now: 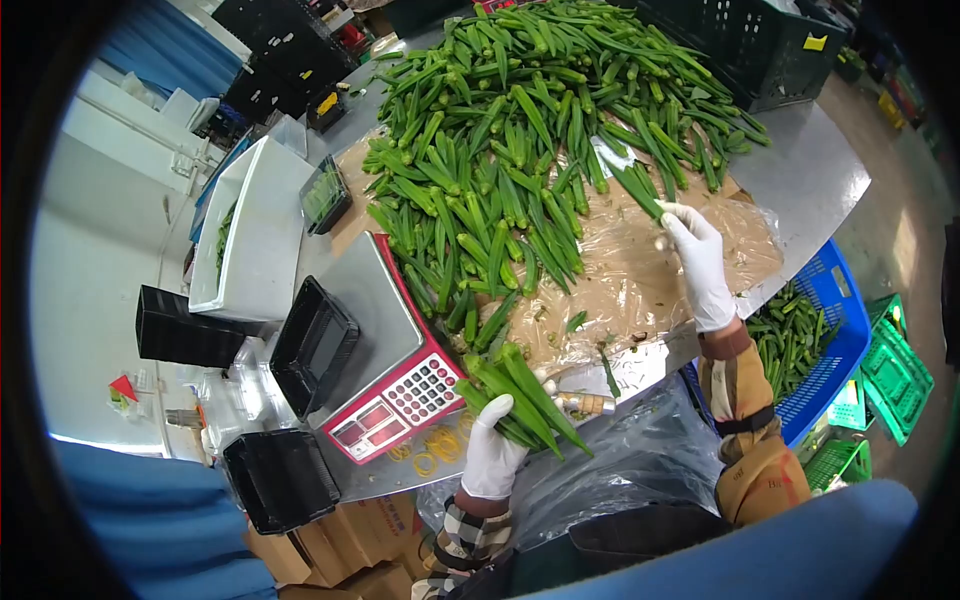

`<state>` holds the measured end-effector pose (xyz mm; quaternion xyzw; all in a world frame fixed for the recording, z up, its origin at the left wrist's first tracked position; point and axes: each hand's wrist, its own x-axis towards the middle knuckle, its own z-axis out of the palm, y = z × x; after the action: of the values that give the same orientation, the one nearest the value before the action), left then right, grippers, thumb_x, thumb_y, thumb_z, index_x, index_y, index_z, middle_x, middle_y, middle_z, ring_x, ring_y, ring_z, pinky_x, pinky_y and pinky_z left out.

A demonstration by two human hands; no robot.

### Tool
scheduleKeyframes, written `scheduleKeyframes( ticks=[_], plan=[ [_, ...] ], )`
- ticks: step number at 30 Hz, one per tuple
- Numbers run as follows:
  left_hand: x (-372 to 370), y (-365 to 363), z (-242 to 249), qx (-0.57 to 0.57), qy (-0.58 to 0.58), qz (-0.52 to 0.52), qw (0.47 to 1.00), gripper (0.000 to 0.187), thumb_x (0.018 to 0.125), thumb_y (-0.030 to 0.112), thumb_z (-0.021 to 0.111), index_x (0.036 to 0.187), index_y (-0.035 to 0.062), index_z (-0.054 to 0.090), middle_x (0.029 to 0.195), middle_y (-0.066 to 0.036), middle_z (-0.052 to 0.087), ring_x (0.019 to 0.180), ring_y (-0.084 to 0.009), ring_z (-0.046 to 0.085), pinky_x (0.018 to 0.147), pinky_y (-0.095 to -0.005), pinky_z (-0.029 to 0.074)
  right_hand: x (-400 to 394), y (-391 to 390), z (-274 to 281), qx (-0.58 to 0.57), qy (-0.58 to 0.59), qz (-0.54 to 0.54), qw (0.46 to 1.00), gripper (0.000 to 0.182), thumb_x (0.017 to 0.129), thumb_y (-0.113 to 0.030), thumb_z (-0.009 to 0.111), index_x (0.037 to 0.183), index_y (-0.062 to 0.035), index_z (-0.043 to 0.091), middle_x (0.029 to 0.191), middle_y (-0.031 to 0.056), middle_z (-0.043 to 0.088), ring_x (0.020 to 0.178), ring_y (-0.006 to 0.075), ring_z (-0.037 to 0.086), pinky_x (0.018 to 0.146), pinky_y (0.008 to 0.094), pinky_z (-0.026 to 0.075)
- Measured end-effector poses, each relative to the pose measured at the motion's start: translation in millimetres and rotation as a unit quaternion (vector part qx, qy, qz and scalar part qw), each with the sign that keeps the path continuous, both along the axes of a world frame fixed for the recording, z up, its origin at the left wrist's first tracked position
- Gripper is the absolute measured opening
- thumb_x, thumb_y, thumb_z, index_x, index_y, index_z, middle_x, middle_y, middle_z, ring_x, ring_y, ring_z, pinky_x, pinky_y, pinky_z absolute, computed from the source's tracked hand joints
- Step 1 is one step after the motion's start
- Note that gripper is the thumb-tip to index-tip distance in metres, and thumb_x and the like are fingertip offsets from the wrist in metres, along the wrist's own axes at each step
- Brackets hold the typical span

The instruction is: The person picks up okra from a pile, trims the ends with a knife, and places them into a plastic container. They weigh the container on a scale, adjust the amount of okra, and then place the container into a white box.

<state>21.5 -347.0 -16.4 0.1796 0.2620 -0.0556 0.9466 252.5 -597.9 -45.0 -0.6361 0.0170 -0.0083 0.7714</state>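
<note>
My left hand, in a white glove, is closed round a bunch of okra near the table's front edge. My right hand, gloved too, pinches the end of a long okra pod over the brown, plastic-covered sheet. Beyond both hands spreads a big heap of okra. Beside the left hand lies a short wooden handle; whatever it belongs to is hidden. To the left of that hand stands a red and silver scale, with a black tray at its left edge.
Yellow rubber bands lie in front of the scale. More black trays and a white foam box are at the left. A blue basket with okra stands at the right, near green crates. A dark crate sits at the back.
</note>
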Motion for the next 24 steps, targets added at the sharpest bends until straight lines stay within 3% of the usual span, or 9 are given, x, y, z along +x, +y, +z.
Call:
scheduleKeyframes(
  ticks=[5,6,9,10,13,15,20,23,24],
  plan=[
    [-3.3,1.4,-4.2,-0.003,-0.045,-0.013,0.999,0.060,0.087,0.008,0.058,0.142,-0.0053,0.038,0.136,-0.025,0.052,0.124,-0.0380,0.054,0.108,-0.0558,0.045,-30.5,-2.3,9.1,0.066,0.031,0.038,0.997,0.026,0.099,-0.020,0.060,0.114,-0.0004,0.066,0.091,0.0020,0.069,0.067,0.0066,0.058,0.062,0.0200,0.043],
    [-4.6,2.4,-4.0,-0.008,-0.050,-0.013,0.999,0.060,0.087,0.008,0.058,0.142,-0.0049,0.038,0.136,-0.025,0.052,0.124,-0.0380,0.054,0.108,-0.0558,0.045,-36.7,-0.1,16.7,0.046,0.042,0.047,0.997,0.023,0.098,-0.020,0.061,0.109,-0.0013,0.069,0.088,0.0007,0.069,0.068,0.0058,0.057,0.064,0.0207,0.044],
    [-7.2,1.7,7.5,0.030,-0.034,-0.005,0.999,0.060,0.086,0.008,0.061,0.140,-0.0025,0.041,0.131,-0.024,0.055,0.120,-0.0372,0.056,0.105,-0.0557,0.047,-53.6,7.8,25.3,-0.153,-0.010,0.144,0.978,0.022,0.096,-0.020,0.063,0.103,-0.0006,0.071,0.084,0.0002,0.067,0.071,0.0065,0.056,0.067,0.0223,0.045],
    [-7.1,1.0,12.0,0.050,-0.023,-0.001,0.998,0.059,0.085,0.009,0.063,0.139,-0.0015,0.042,0.129,-0.023,0.056,0.118,-0.0368,0.058,0.104,-0.0557,0.048,-61.9,10.9,39.3,-0.235,-0.009,0.207,0.950,0.019,0.093,-0.019,0.067,0.090,-0.0012,0.073,0.076,-0.0021,0.064,0.072,0.0051,0.055,0.066,0.0229,0.045],
    [-4.6,4.7,15.6,0.103,-0.027,-0.017,0.994,0.060,0.085,0.009,0.063,0.140,-0.0013,0.041,0.130,-0.024,0.055,0.120,-0.0373,0.057,0.104,-0.0551,0.048,-79.7,27.6,56.7,-0.193,0.123,0.357,0.906,0.026,0.094,-0.023,0.068,0.077,-0.0033,0.068,0.064,-0.0031,0.059,0.058,0.0039,0.052,0.054,0.0225,0.043],
    [-2.6,5.6,19.4,0.101,-0.041,-0.065,0.992,0.060,0.084,0.009,0.063,0.140,-0.0014,0.041,0.131,-0.024,0.055,0.120,-0.0377,0.058,0.103,-0.0554,0.048,-88.5,42.4,65.6,-0.195,0.130,0.392,0.889,0.037,0.093,-0.035,0.067,0.072,-0.0039,0.065,0.057,-0.0034,0.055,0.050,0.0044,0.046,0.048,0.0241,0.038],
    [-18.8,5.3,-15.5,0.081,-0.006,-0.087,0.993,0.063,0.083,0.012,0.066,0.139,-0.0019,0.041,0.134,-0.023,0.053,0.123,-0.0383,0.055,0.104,-0.0558,0.047,-106.6,83.5,45.5,-0.145,0.121,0.349,0.918,0.033,0.092,-0.032,0.068,0.077,-0.0030,0.067,0.058,-0.0016,0.057,0.048,0.0053,0.050,0.047,0.0253,0.041],
    [-16.9,10.8,-35.4,-0.020,-0.071,-0.098,0.992,0.067,0.081,0.017,0.069,0.140,0.0016,0.042,0.140,-0.024,0.048,0.126,-0.0395,0.053,0.105,-0.0583,0.045,-108.8,90.9,55.9,-0.021,0.204,0.352,0.913,0.027,0.094,-0.026,0.068,0.081,-0.0025,0.067,0.063,-0.0034,0.057,0.051,0.0036,0.048,0.047,0.0214,0.038],
    [-18.5,10.2,-32.8,-0.025,-0.059,-0.076,0.995,0.069,0.080,0.019,0.070,0.141,0.0030,0.042,0.141,-0.024,0.046,0.127,-0.0401,0.052,0.105,-0.0597,0.045,-106.1,92.7,50.6,-0.070,0.149,0.335,0.928,0.026,0.094,-0.026,0.069,0.082,-0.0026,0.067,0.064,-0.0034,0.057,0.053,0.0040,0.051,0.049,0.0222,0.040]
  ],
)
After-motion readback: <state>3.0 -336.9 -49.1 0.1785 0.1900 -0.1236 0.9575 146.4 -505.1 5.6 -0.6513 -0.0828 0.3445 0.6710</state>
